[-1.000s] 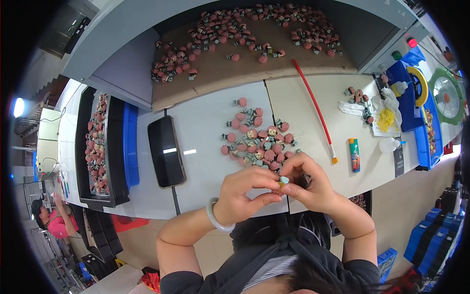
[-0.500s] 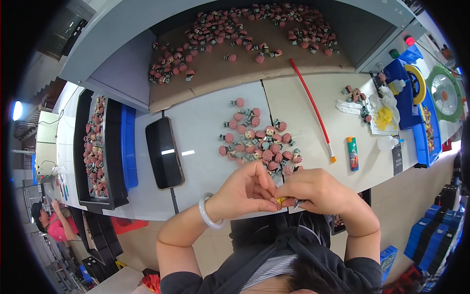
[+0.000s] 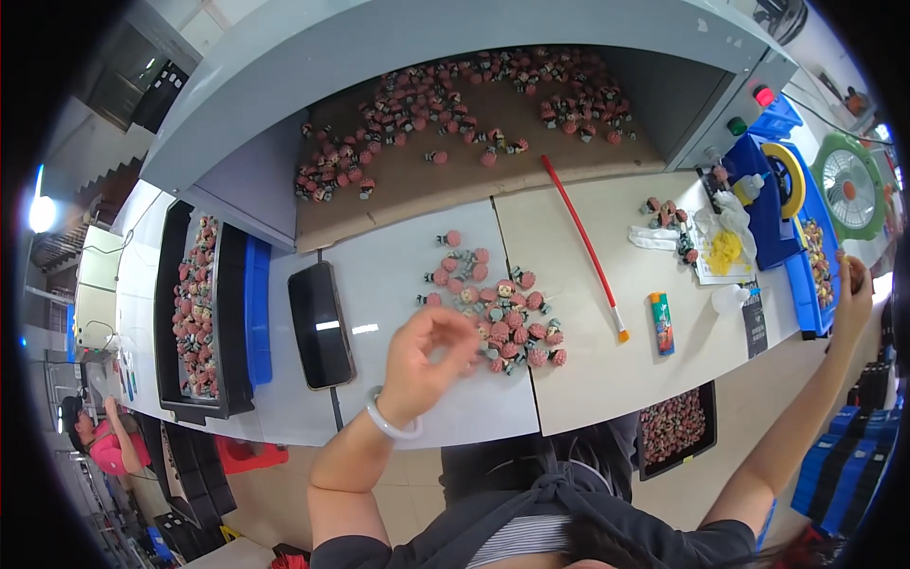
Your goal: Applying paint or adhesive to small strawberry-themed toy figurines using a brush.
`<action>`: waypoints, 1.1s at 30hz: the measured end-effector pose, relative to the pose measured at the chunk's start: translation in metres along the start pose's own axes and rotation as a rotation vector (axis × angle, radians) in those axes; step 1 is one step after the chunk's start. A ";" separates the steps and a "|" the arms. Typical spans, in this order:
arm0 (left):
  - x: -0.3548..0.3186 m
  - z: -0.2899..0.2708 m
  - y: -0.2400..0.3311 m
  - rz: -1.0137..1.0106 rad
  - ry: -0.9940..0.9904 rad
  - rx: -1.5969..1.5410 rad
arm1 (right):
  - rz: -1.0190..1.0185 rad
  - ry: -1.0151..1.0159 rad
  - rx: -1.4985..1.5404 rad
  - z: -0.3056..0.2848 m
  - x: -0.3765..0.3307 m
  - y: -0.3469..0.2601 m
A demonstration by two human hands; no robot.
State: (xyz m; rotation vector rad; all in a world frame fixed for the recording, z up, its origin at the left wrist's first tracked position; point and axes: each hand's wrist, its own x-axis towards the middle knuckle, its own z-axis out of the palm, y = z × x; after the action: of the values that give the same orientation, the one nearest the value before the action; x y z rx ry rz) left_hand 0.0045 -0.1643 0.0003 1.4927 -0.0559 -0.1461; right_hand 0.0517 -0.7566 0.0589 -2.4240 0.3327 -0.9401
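My left hand, a pale bangle on its wrist, hovers at the left edge of a pile of small figures with pink, ridged heads and grey bodies. Its fingers curve loosely, apart from the thumb, with nothing visible between them. Far to the right, my right hand is raised beside a blue bin of small yellowish and reddish pieces. Its fingers curl around a reddish-brown shape too small to make out.
A red brush, a green-and-orange tube and a squeeze bottle lie right of the pile. A phone and a black tray of figures are left. More figures fill the grey booth. A green fan stands far right.
My hands have parted from above the table's front edge. The left moved up and left to the pile; the right swung far right to the blue bin. The view has shifted slightly.
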 end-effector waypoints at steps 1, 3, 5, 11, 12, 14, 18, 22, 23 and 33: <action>0.005 -0.004 -0.005 0.145 0.047 0.153 | -0.004 0.003 0.011 -0.007 0.023 0.050; 0.013 -0.010 -0.009 0.146 0.080 0.269 | 0.107 -0.116 -0.245 -0.014 0.056 0.127; 0.020 -0.007 -0.002 0.156 0.090 0.419 | 0.099 -0.060 -0.353 -0.008 0.069 0.158; 0.040 -0.008 0.014 0.467 0.068 1.096 | 0.012 0.112 -0.377 -0.007 0.060 0.085; 0.050 -0.012 0.015 0.461 0.073 1.107 | 0.030 0.108 -0.298 0.000 0.038 0.020; 0.077 -0.020 0.013 0.527 0.023 1.181 | -0.218 0.218 0.103 0.016 0.008 -0.046; 0.111 -0.051 -0.007 0.404 -0.155 1.142 | 0.094 -0.245 0.709 0.075 -0.077 -0.207; 0.115 -0.053 -0.017 0.146 -0.104 0.672 | -0.003 -0.798 0.829 0.122 -0.119 -0.260; 0.107 -0.045 -0.012 0.110 -0.016 0.428 | -0.050 -0.881 0.823 0.133 -0.127 -0.265; 0.022 0.012 0.019 -0.012 -0.129 -0.033 | -0.281 -0.933 0.736 0.174 -0.164 -0.301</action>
State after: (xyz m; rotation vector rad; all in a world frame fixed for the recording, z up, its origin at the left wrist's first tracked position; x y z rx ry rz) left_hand 0.0264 -0.1776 0.0185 1.4494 -0.1475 -0.2515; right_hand 0.0629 -0.3738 0.0227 -1.9388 -0.5976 0.0749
